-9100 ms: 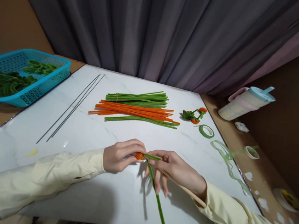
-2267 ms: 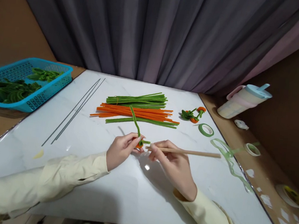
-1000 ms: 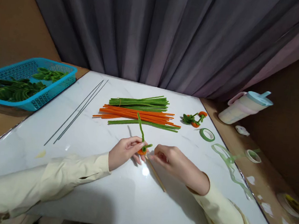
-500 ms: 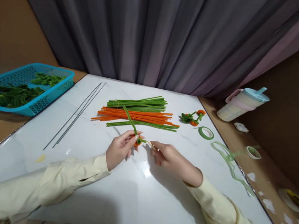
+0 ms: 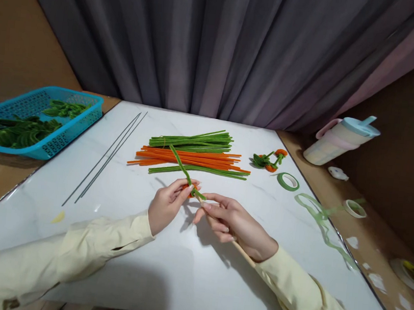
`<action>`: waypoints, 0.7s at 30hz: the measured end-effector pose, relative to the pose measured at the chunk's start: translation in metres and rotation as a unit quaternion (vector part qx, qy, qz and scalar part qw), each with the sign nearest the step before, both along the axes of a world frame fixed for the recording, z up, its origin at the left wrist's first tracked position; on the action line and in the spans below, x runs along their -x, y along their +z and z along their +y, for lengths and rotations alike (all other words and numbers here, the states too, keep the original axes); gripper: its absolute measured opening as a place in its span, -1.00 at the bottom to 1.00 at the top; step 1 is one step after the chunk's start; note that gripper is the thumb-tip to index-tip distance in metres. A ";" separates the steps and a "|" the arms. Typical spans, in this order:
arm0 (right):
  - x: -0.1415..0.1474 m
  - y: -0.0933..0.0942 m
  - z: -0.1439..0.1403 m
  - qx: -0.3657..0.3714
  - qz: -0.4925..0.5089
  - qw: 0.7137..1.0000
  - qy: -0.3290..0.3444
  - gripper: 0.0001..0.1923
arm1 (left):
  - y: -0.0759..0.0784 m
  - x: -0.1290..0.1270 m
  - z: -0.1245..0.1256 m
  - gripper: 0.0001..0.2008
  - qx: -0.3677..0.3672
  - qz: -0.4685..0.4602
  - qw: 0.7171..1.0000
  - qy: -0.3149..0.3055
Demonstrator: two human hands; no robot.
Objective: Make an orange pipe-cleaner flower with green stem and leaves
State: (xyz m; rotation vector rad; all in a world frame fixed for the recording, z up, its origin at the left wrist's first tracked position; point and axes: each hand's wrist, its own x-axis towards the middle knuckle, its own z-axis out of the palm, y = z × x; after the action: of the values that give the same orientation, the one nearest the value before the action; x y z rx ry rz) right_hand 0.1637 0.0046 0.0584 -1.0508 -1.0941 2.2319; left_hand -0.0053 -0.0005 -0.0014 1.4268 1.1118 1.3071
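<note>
My left hand (image 5: 167,203) is closed, pinching a small orange and green pipe-cleaner piece (image 5: 181,164) whose long green end sticks up to the upper left. Between the fingers of my right hand (image 5: 239,223) lies a thin wooden stick (image 5: 244,253), its rear end running back under the wrist. The stick's tip meets the green part of the piece; whether it goes inside cannot be made out. Just beyond the hands are orange pipe cleaners (image 5: 192,157), a green bundle (image 5: 193,141) and a few more green pipe cleaners (image 5: 205,171).
A blue basket (image 5: 87,98) with green looped pieces stands left, near thin dark wires (image 5: 108,157). To the right are finished-looking orange and green pieces (image 5: 270,167), green tape (image 5: 287,181), a loose tape strip (image 5: 321,216), a white roll (image 5: 355,208) and a tumbler (image 5: 336,141).
My right hand has moved in toward the left one, bringing the stick's tip onto the green part. More of the stick shows below the hand. My left hand has hardly moved.
</note>
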 end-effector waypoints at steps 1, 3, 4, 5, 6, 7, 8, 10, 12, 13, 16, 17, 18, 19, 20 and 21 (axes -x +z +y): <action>0.001 0.000 0.000 0.006 -0.002 1.000 -0.006 -0.80 | 0.000 0.000 0.000 -0.76 -0.006 0.006 1.000 0.000; 0.002 0.001 0.000 0.017 -0.008 1.000 -0.015 -0.80 | 0.000 0.001 -0.001 -0.77 -0.024 0.029 0.999 0.004; 0.003 0.002 0.000 0.019 -0.009 1.000 -0.019 -0.79 | 0.000 0.001 -0.001 -0.77 -0.035 0.046 0.998 0.007; 0.003 0.003 -0.001 0.021 -0.009 1.000 -0.018 -0.79 | 0.000 0.001 -0.002 -0.78 -0.050 0.066 0.996 0.012; 0.004 0.003 -0.001 0.020 -0.010 1.000 -0.015 -0.79 | 0.000 0.001 -0.002 -0.78 -0.067 0.089 0.994 0.018; 0.004 0.003 -0.002 0.018 -0.011 1.000 -0.011 -0.79 | -0.001 0.001 -0.003 -0.79 -0.088 0.114 0.989 0.026; 0.005 0.004 -0.002 0.016 -0.011 1.000 -0.006 -0.80 | -0.002 0.002 -0.003 -0.79 -0.113 0.139 0.983 0.033; 0.005 0.004 -0.003 0.012 -0.013 1.000 0.000 -0.79 | -0.004 0.002 -0.003 -0.79 -0.169 0.183 0.967 0.044; 0.005 0.003 -0.005 0.005 -0.009 1.000 -0.001 -0.78 | -0.007 0.003 -0.003 -0.77 -0.224 0.213 0.950 0.049; 0.006 0.003 -0.005 0.002 -0.009 1.000 -0.001 -0.79 | -0.008 0.003 -0.003 -0.76 -0.248 0.222 0.942 0.048; 0.005 0.002 -0.007 -0.010 -0.019 1.000 0.010 -0.86 | -0.012 0.004 -0.002 -0.71 -0.300 0.236 0.923 0.039; 0.005 0.002 -0.008 -0.013 -0.026 0.999 0.018 -0.86 | -0.013 0.004 -0.002 -0.68 -0.309 0.242 0.919 0.035; 0.004 0.002 -0.008 -0.016 -0.033 0.999 0.025 -0.86 | -0.014 0.005 -0.002 -0.66 -0.316 0.248 0.915 0.031; 0.004 0.001 -0.008 -0.019 -0.039 0.999 0.030 -0.86 | -0.015 0.005 -0.002 -0.65 -0.321 0.254 0.912 0.028; 0.003 0.000 -0.008 -0.021 -0.045 0.998 0.032 -0.86 | -0.016 0.005 -0.002 -0.64 -0.324 0.261 0.909 0.026; 0.003 -0.002 -0.008 -0.022 -0.049 0.998 0.034 -0.86 | -0.016 0.005 -0.002 -0.64 -0.329 0.266 0.906 0.026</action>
State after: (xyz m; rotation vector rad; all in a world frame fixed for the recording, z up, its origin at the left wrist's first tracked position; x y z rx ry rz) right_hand 0.1610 -0.0032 0.0569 -1.1321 -1.2319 2.2172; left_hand -0.0106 -0.0026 -0.0177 2.3756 1.0916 1.4461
